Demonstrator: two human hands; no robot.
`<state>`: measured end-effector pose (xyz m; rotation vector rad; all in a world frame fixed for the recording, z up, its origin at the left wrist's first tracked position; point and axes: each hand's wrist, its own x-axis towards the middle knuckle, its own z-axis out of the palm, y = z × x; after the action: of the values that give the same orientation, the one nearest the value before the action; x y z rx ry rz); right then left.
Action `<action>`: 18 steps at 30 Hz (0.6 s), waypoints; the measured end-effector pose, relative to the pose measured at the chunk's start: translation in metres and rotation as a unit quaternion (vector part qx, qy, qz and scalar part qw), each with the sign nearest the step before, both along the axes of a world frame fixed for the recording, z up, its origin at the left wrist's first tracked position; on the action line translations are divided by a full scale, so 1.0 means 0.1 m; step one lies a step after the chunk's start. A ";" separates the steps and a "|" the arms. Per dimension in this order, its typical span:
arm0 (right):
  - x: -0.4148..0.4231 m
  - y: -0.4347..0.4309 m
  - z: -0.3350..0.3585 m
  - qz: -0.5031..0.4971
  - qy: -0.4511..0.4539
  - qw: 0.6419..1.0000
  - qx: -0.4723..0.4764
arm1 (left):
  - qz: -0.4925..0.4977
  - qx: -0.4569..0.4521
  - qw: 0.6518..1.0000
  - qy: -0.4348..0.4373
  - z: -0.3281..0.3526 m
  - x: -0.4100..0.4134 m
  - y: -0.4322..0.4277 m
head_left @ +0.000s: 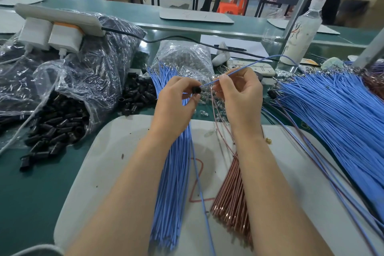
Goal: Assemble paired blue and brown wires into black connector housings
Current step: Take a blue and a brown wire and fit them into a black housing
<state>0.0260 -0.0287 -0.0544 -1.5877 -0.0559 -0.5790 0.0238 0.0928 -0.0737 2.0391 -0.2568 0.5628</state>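
My left hand (176, 97) pinches a small black connector housing (196, 90) between thumb and fingers. My right hand (239, 89) pinches a blue wire (255, 62), whose tip meets the housing's opening; the wire arcs up and off to the right. A thin brown wire (218, 114) hangs down from under my right hand. Below my hands a bundle of blue wires (174, 183) and a bundle of brown wires (232, 197) lie on a white mat (108, 162).
Loose black housings (54, 129) spill from a clear bag (87, 72) at the left. A large fan of blue wires (332, 118) covers the right side. A bag of clear parts (185, 56), a power strip (58, 21) and a plastic bottle (301, 33) stand behind.
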 end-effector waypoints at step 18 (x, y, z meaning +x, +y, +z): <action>0.06 -0.02 -0.06 0.021 0.074 0.997 0.024 | -0.044 -0.222 0.970 0.090 0.02 0.00 0.01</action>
<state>0.0324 -0.0308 -0.0607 -1.5737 0.0356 -0.4259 0.0241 0.0941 -0.0717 1.6213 -0.0991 0.3391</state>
